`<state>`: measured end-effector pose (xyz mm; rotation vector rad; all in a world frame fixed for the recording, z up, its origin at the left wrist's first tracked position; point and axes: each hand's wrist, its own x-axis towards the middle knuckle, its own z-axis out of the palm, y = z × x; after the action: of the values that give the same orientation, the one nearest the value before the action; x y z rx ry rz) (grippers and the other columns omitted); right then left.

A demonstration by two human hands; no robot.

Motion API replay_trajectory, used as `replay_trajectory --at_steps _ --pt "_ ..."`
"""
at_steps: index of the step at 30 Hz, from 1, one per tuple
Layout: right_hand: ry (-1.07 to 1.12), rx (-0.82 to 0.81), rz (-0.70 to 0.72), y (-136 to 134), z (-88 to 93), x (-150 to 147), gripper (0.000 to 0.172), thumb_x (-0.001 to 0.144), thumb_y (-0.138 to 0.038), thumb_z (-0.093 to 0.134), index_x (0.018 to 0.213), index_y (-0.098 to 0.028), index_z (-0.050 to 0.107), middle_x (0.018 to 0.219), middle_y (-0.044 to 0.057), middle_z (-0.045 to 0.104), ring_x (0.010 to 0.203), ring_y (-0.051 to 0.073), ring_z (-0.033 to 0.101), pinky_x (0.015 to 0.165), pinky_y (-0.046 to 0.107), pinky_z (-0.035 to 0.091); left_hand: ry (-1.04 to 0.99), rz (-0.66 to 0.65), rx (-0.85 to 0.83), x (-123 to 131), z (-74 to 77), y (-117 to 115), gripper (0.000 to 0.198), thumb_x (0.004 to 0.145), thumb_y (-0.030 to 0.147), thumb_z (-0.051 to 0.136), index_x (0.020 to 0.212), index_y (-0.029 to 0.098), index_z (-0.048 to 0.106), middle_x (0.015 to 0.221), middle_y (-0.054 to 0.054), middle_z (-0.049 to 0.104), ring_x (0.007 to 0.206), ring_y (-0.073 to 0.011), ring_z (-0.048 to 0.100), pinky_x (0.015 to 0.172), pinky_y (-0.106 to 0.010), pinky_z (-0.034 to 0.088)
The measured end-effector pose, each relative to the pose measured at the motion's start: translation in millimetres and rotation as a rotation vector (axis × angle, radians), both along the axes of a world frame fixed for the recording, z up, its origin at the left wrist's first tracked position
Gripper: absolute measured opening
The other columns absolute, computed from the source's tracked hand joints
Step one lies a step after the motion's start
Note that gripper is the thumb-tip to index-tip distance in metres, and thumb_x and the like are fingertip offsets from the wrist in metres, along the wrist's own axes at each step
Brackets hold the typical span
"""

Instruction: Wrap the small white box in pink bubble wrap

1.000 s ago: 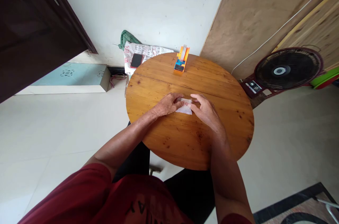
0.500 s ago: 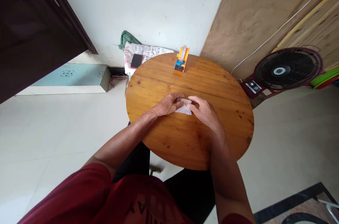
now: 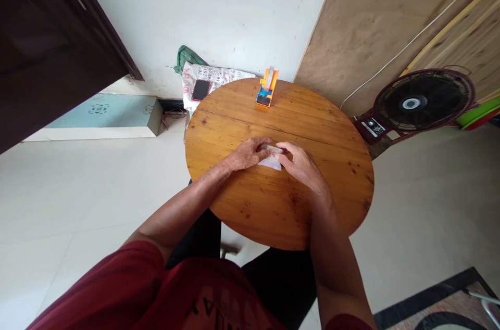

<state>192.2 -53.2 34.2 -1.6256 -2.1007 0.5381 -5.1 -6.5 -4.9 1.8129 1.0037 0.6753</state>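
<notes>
Between my hands, at the middle of the round wooden table (image 3: 242, 200), is a small folded piece of white paper or thin cloth (image 3: 271, 162). Its upper part is creased over, and one loose edge lies toward me. My left hand (image 3: 249, 153) is closed on its left side, thumb on top. From the right, my right hand (image 3: 299, 161) pinches it between bent fingers and thumb. Some fingertips are hidden behind it. Farther back on the table stands an orange and blue tape dispenser (image 3: 267, 88), out of reach of both hands.
A dark phone (image 3: 200, 90) lies on a printed white sack (image 3: 226, 75) beyond the table's back left edge, with a green bag (image 3: 189, 56) behind. To the right stands a black fan (image 3: 424, 101). A pale blue box (image 3: 101, 111) sits on the floor at left.
</notes>
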Motion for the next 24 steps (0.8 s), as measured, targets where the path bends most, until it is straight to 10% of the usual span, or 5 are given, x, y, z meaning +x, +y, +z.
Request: replay_trajectory --at_steps 24 --pt "0.01 -0.05 0.016 -0.7 2.1 -0.5 0.032 0.094 -0.031 0.053 0.121 -0.02 0.066 0.113 0.009 0.073 0.097 0.021 0.067 0.084 0.031 0.048 -0.018 -0.009 0.018 -1.1 -1.2 1.8 0.045 0.085 0.045 0.06 0.116 0.013 0.067 0.09 -0.005 0.066 0.078 -0.0155 0.057 0.07 -0.026 0.046"
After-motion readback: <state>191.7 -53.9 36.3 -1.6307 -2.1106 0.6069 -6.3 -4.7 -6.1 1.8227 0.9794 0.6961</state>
